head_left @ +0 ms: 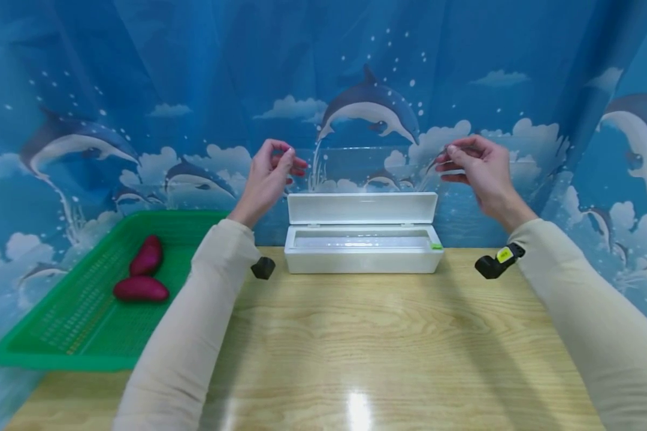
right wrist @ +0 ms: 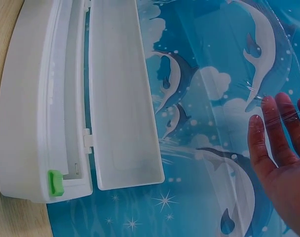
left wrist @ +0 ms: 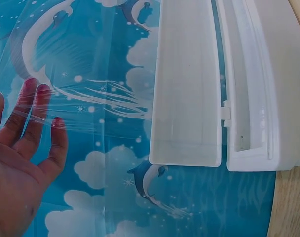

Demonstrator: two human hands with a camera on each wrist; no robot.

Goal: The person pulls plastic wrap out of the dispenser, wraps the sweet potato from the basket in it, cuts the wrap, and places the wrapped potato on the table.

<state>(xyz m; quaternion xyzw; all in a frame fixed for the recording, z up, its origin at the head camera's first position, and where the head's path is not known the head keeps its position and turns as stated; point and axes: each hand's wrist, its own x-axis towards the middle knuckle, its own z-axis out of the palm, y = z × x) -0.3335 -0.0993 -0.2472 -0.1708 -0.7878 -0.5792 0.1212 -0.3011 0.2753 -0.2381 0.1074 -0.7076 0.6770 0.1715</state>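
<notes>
A clear sheet of cling film (head_left: 363,160) stretches between my two raised hands, its creases catching the light. My left hand (head_left: 269,176) pinches the film's left end between thumb and fingers; in the left wrist view, wrinkled film (left wrist: 81,113) lies over the fingers. At the right end my right hand (head_left: 482,170) pinches the gathered film; the right wrist view shows it against the fingers (right wrist: 283,128). Below and between the hands stands a white cling film dispenser (head_left: 363,262), its lid (head_left: 362,208) raised. A green slider (head_left: 436,246) sits at its right end.
On the left, a green plastic basket (head_left: 59,361) holds two purple sweet potatoes (head_left: 147,256), partly behind my left sleeve. The dispenser stands at the back edge of the wood-grain table (head_left: 366,335). A blue dolphin-print curtain (head_left: 221,72) hangs close behind.
</notes>
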